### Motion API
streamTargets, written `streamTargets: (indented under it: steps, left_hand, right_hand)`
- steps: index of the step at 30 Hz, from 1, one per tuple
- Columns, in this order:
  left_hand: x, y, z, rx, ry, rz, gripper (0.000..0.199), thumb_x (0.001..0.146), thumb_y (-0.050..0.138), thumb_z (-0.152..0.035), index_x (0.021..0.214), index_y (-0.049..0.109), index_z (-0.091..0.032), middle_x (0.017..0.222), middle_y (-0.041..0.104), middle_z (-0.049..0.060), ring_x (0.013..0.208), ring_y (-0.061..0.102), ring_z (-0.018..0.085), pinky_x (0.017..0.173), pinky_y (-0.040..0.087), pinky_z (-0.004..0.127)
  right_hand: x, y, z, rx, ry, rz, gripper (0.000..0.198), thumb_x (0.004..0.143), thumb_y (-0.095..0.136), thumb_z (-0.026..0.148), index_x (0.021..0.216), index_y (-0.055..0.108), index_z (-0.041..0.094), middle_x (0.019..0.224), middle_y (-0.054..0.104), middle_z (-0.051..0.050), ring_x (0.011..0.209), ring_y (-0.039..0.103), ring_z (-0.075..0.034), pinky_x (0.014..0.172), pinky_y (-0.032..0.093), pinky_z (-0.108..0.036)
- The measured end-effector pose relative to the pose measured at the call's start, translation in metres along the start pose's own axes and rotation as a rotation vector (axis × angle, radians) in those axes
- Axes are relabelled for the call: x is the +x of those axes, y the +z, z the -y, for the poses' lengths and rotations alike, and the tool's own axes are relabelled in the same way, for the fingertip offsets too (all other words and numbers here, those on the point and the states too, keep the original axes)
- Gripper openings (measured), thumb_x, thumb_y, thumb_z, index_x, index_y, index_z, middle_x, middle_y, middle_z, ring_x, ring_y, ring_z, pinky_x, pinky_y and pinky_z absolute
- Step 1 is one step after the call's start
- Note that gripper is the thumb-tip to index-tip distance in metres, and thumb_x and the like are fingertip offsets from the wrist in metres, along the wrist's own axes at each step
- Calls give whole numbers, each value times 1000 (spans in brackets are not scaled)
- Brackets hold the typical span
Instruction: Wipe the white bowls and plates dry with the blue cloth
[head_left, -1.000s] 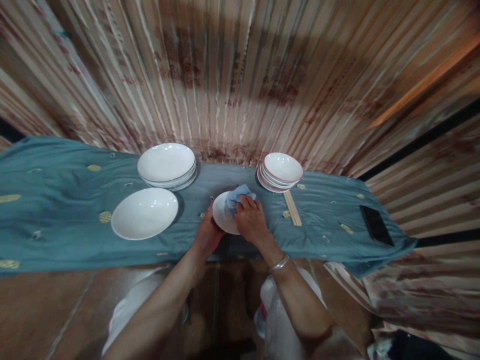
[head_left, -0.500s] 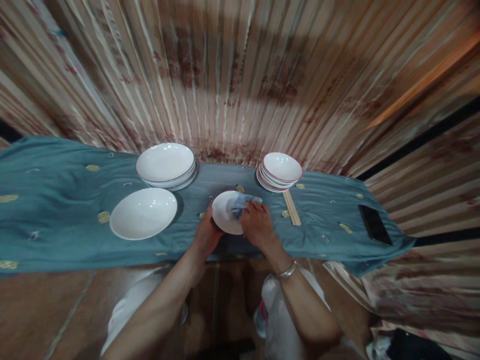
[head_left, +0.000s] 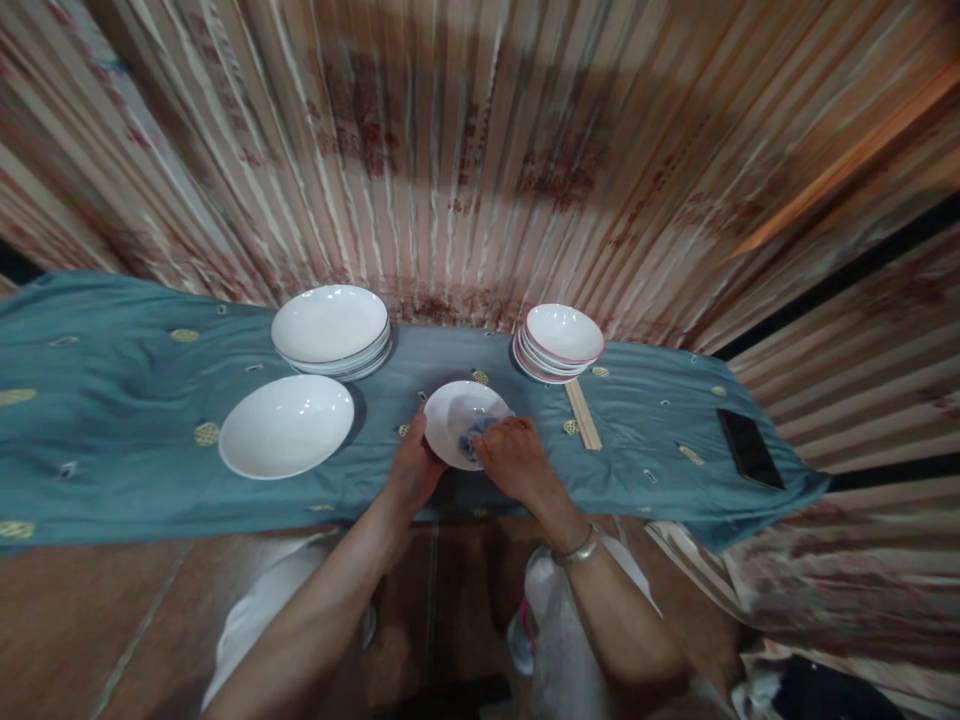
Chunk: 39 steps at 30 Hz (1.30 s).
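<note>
Just below the centre of the frame, a small white bowl (head_left: 444, 415) is held with its inside facing the camera. The left hand (head_left: 414, 465) has it by the left side, the grip closed around the rim and outer wall, with the thumb along the upper left edge. Whether the bowl's underside touches the worktop (head_left: 127, 420) cannot be told. The right hand (head_left: 517, 460) comes in from the lower right, its grip closed on a crumpled blue cloth (head_left: 475, 436), which is pressed against the inside of the bowl at its right. A silver bracelet (head_left: 576, 547) circles the right wrist.

Left of centre in the frame, a large white bowl (head_left: 287, 428) sits near a stack of dark-rimmed dishes (head_left: 330, 325), which stands above it in the picture. Right of centre is a stack of red-rimmed bowls (head_left: 565, 335), with pale chopsticks (head_left: 585, 418) lying just below it. Towards the right edge lies a black phone (head_left: 750, 448). A patterned teal covering (head_left: 645, 420) spreads over the worktop, and a pleated curtain (head_left: 450, 150) fills the upper frame.
</note>
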<state>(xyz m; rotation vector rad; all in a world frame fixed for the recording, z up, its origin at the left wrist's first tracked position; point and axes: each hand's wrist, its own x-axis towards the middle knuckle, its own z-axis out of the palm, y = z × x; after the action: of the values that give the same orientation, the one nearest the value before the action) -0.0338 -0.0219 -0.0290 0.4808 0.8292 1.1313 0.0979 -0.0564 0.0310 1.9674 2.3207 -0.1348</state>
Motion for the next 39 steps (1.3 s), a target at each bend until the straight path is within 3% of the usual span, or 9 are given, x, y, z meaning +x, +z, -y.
streamTargets:
  steps: [10, 20, 28, 34, 39]
  left_hand:
    - [2, -2, 2, -13, 27, 19, 52, 85, 62, -50, 128, 60, -21, 118, 73, 10, 113, 66, 29, 91, 56, 39]
    - [3, -4, 5, -29, 23, -13, 47, 88, 59, -51, 123, 59, -19, 127, 69, 13, 117, 64, 28, 91, 56, 38]
    - [2, -5, 4, -29, 12, -5, 46, 88, 56, -48, 128, 58, -23, 138, 64, 11, 124, 61, 28, 94, 56, 39]
    - [1, -4, 2, -47, -15, -25, 47, 88, 58, -46, 130, 59, -24, 136, 65, 11, 121, 63, 30, 94, 57, 42]
    - [1, -3, 1, -69, -42, -30, 49, 89, 56, -44, 133, 57, -23, 128, 70, 11, 115, 65, 29, 93, 57, 42]
  right_hand:
    - [3, 1, 7, 165, -136, 79, 41, 108, 38, 28, 96, 74, 15, 102, 78, -11, 99, 71, -22, 87, 47, -31]
    - [17, 12, 11, 271, -303, 4, 30, 105, 42, 17, 97, 71, 16, 106, 74, -7, 97, 68, -18, 87, 48, -30]
    - [31, 18, 12, 172, -248, 11, 29, 106, 43, 24, 105, 70, 14, 117, 70, -13, 106, 65, -21, 95, 47, -33]
    - [30, 21, 12, 153, -140, 18, 31, 106, 43, 29, 117, 68, 15, 143, 59, -15, 127, 58, -24, 107, 41, -41]
    - [29, 20, 10, 112, -94, -13, 34, 105, 42, 32, 113, 71, 15, 141, 61, -15, 126, 58, -25, 109, 39, -42]
